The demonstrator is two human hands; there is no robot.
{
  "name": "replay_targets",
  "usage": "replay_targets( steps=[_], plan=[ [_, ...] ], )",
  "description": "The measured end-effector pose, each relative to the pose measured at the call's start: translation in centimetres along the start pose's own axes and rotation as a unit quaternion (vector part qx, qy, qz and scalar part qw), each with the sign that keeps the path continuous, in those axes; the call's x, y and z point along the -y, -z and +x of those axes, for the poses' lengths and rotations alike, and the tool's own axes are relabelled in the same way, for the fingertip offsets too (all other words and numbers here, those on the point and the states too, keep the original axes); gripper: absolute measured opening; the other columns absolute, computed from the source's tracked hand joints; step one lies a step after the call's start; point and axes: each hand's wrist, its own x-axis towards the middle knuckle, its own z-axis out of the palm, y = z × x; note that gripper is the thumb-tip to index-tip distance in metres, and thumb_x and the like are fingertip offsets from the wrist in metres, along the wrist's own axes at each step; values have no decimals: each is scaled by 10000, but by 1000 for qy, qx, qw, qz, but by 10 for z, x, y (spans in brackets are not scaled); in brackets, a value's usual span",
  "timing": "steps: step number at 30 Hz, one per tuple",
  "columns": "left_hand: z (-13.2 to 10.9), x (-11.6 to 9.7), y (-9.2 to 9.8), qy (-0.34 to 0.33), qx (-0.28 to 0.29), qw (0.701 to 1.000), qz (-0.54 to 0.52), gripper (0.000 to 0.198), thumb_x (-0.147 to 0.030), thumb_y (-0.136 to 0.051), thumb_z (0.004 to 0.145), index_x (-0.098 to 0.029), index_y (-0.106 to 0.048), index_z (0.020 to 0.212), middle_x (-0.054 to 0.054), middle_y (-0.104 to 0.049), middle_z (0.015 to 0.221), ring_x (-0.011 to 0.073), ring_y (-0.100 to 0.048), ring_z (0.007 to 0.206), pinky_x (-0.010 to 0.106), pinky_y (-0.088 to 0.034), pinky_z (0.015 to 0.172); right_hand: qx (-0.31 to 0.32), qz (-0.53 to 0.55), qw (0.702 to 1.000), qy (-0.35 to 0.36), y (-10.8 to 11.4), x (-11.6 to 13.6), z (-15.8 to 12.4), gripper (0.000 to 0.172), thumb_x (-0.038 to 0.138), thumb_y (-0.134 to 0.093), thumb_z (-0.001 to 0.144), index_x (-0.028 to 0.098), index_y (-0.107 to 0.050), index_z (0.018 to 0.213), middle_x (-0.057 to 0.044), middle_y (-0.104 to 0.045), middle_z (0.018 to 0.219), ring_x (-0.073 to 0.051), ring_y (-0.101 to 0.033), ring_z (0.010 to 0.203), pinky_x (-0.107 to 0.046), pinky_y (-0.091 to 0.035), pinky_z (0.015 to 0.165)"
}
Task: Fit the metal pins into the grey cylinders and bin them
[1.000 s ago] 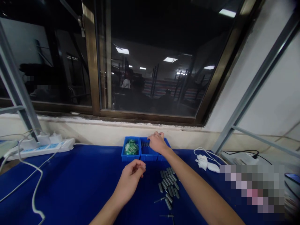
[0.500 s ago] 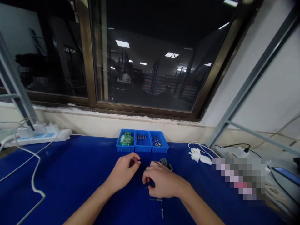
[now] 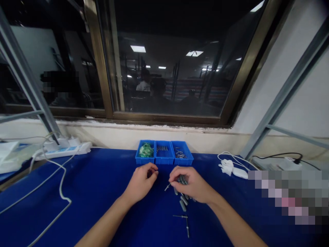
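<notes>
1. One thin metal pin (image 3: 167, 187) sits pinched between thumb and fingertips of the right hand (image 3: 191, 183), angled down toward the left.
2. Left of that pin, the left hand (image 3: 141, 180) curls loosely; I cannot tell whether it holds anything.
3. Grey cylinders (image 3: 182, 206) lie partly beneath the right hand.
4. Two more pins (image 3: 187, 227) lie nearer the front edge of the table (image 3: 89, 185).
5. Three blue bins (image 3: 164, 160) stand along its back edge, beyond both hands.
</notes>
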Motion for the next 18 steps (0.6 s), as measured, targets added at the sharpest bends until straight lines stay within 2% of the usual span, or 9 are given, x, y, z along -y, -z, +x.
replay_targets(
  steps=[2, 4, 6, 11, 14, 16, 18],
  plan=[
    [-2, -3, -1, -17, 8, 1000, 5, 202, -346, -570, 970, -220, -719, 1021, 10, -756, 902, 201, -694, 837, 324, -482, 784, -83, 131, 988, -24, 9, -4, 3, 168, 369, -866, 767, 219, -800, 809, -35, -743, 841, -148, -643, 745, -306, -493, 726],
    [-4, -5, -2, -26, 20, 999, 6, 197, -345, -574, 975, -222, -719, 1030, 10, -753, 899, 195, -691, 824, 312, -483, 760, -184, 241, 953, -29, 19, -9, 7, 332, 491, -941, 682, 212, -782, 766, -17, -709, 728, -127, -611, 695, -272, -480, 690],
    [-6, -4, -3, -32, 27, 999, 7, 192, -342, -582, 974, -222, -717, 1038, 11, -752, 900, 192, -691, 817, 306, -487, 748, -256, 298, 919, -43, 29, -14, 11, 440, 550, -975, 610, 197, -749, 746, 9, -649, 645, -97, -550, 630, -228, -436, 613],
    [-6, 4, -6, -34, 43, 998, 19, 196, -325, -563, 980, -218, -710, 1053, 20, -752, 905, 194, -694, 804, 315, -504, 749, -280, 270, 905, -172, 46, -39, 18, 576, 575, -982, 509, 179, -575, 608, 64, -469, 479, -38, -353, 434, -198, -202, 427],
    [-7, -7, -6, -56, 35, 995, 72, 209, -305, -549, 986, -218, -714, 1082, 38, -750, 968, 212, -699, 849, 344, -522, 790, -286, 261, 901, -195, 49, -50, 21, 562, 550, -952, 527, 205, -512, 585, 113, -342, 421, -26, -260, 386, -209, -161, 412],
    [-16, -28, -5, -97, 28, 990, 102, 234, -283, -535, 996, -225, -721, 1126, 53, -745, 1028, 224, -701, 900, 368, -534, 832, -300, 254, 900, -189, 48, -51, 23, 524, 566, -914, 574, 198, -555, 677, 100, -414, 467, -34, -320, 409, -200, -216, 430],
    [-35, -56, -1, -153, 33, 986, 56, 270, -306, -529, 1026, -255, -716, 1214, 56, -742, 1087, 216, -705, 953, 366, -556, 872, -311, 238, 901, -186, 46, -49, 23, 531, 603, -872, 621, 188, -617, 834, 55, -562, 577, -48, -414, 449, -195, -263, 457]
  ],
)
